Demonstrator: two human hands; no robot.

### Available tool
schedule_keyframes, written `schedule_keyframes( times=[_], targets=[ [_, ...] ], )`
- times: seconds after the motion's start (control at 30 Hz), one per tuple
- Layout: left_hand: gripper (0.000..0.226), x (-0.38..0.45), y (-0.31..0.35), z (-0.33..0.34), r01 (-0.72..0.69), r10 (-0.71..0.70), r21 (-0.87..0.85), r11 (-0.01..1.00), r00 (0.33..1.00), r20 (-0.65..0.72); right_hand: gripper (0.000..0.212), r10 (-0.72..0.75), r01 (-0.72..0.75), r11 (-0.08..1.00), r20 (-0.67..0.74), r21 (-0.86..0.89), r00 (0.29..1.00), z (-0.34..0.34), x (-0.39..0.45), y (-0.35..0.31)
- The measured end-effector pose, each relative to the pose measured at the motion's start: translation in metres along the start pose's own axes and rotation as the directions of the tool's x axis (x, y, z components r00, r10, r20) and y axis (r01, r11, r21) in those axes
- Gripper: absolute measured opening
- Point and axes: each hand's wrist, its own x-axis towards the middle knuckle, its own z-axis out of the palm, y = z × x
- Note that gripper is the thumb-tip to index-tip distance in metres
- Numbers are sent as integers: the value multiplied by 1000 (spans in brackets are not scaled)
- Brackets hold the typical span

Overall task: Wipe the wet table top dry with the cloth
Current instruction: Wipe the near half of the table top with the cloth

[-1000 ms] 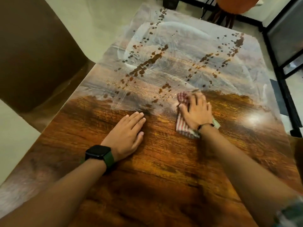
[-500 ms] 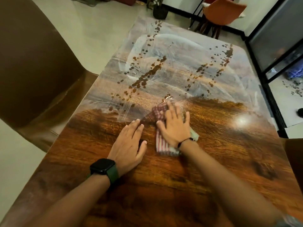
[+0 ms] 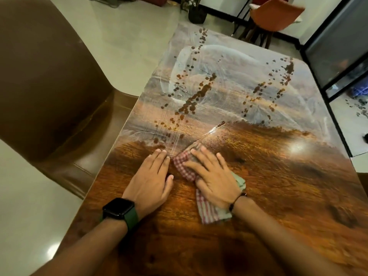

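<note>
A glossy wooden table top (image 3: 268,176) fills the view. Its far half carries a hazy film with wipe streaks and lines of water drops (image 3: 191,102). My right hand (image 3: 213,178) presses flat on a red-and-white checked cloth (image 3: 207,212), fingers spread and pointing away from me. The cloth sticks out in front of the fingertips and behind the wrist. My left hand (image 3: 151,180), with a black watch on a green strap, lies flat on the wood just left of the cloth, nearly touching it.
A brown chair (image 3: 49,100) stands tight against the table's left edge. An orange chair (image 3: 274,14) stands beyond the far end, next to a dark plant pot (image 3: 197,14). A black-framed glass partition (image 3: 338,52) runs along the right side.
My right hand has slid the cloth leftwards across the table, from the middle right over to my left hand, leaving a wiped strip. My left hand has stayed flat in place.
</note>
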Motion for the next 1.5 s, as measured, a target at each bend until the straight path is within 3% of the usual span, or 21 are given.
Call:
schedule_keyframes(
  times=[0.07, 0.13, 0.23, 0.3, 0.37, 0.43, 0.5, 0.6, 0.67, 0.73, 0.8, 0.87, 0.93, 0.97, 1.03, 1.1, 1.17, 1.23, 1.3, 1.4, 1.5],
  targets=[
    [55, 1, 0, 2, -5, 5, 16, 1000, 1000, 2, 67, 198, -198, 980, -39, -7, 980, -10, 34, 49],
    [56, 1, 1, 5, -4, 4, 16, 1000, 1000, 7, 57, 409, -406, 912, -64, 61, 910, -22, 66, 88],
    [58, 2, 1, 7, -2, 2, -17, 1000, 1000, -6, 52, 464, -461, 886, -53, 54, 884, -20, 80, 78],
    [60, 0, 1, 6, 15, -16, -67, 998, 1000, -19, 59, 303, -302, 953, -52, 15, 952, -10, 67, 30],
    [64, -1, 0, 4, 36, -42, -144, 989, 998, -40, 61, 2, -2, 1000, -42, 9, 999, 3, 43, -24],
    [67, -1, 0, 3, 38, -52, -206, 978, 997, -61, 59, -231, 230, 972, 10, 53, 973, 7, 23, -48],
    [68, -2, -1, 2, 35, -50, -239, 970, 997, -59, 60, -284, 284, 959, 44, 7, 958, 0, 35, -31],
    [70, -1, -1, 3, 45, -64, -240, 970, 995, -71, 62, -12, 12, 1000, -13, -21, 1000, -12, 86, 17],
    [70, -1, -1, 3, 44, -66, -236, 971, 994, -86, 52, 246, -244, 969, -33, 47, 969, -18, 119, 37],
    [71, -1, 0, 2, 38, -68, -237, 971, 990, -120, 50, 316, -314, 948, -35, 57, 948, -18, 130, 27],
    [70, -1, -1, 2, 39, -81, -259, 965, 985, -153, 52, 195, -196, 981, -18, -15, 981, -12, 121, -7],
    [69, -1, 0, 0, 56, -109, -279, 959, 978, -180, 56, -93, 93, 988, 8, -124, 996, 3, 96, -48],
    [69, -1, 0, -1, 73, -131, -287, 955, 973, -191, 62, -341, 341, 922, 37, -184, 940, 9, 74, -68],
    [69, -2, 0, 0, 70, -128, -288, 955, 973, -190, 65, -378, 381, 908, 52, -174, 924, 7, 76, -63],
    [70, -2, 0, 2, 65, -123, -277, 959, 973, -196, 63, -288, 290, 950, 38, -114, 957, 0, 102, -41],
    [69, -3, -1, 3, 101, -157, -253, 962, 965, -211, 55, -24, 24, 1000, -8, -2, 1000, -11, 136, -15],
    [70, -3, -3, 3, 212, -276, -249, 945, 926, -257, 50, 196, -193, 979, -45, 60, 980, -16, 162, 3],
    [75, -2, -5, 1, 376, -457, -310, 873, 851, -258, 50, 240, -238, 970, -46, 44, 970, -15, 165, -3],
    [80, -1, -9, 1, 509, -609, -385, 770, 766, -205, 51, 102, -103, 995, -37, -17, 994, -9, 147, -31],
    [87, 0, -11, 0, 581, -693, -443, 683, 707, -142, 58, -324, 323, 945, -5, -53, 946, 7, 98, -78],
    [89, 0, -10, 1, 587, -695, -451, 672, 710, -111, 58, -410, 413, 911, 65, -23, 910, 1, 105, -71]
  ],
)
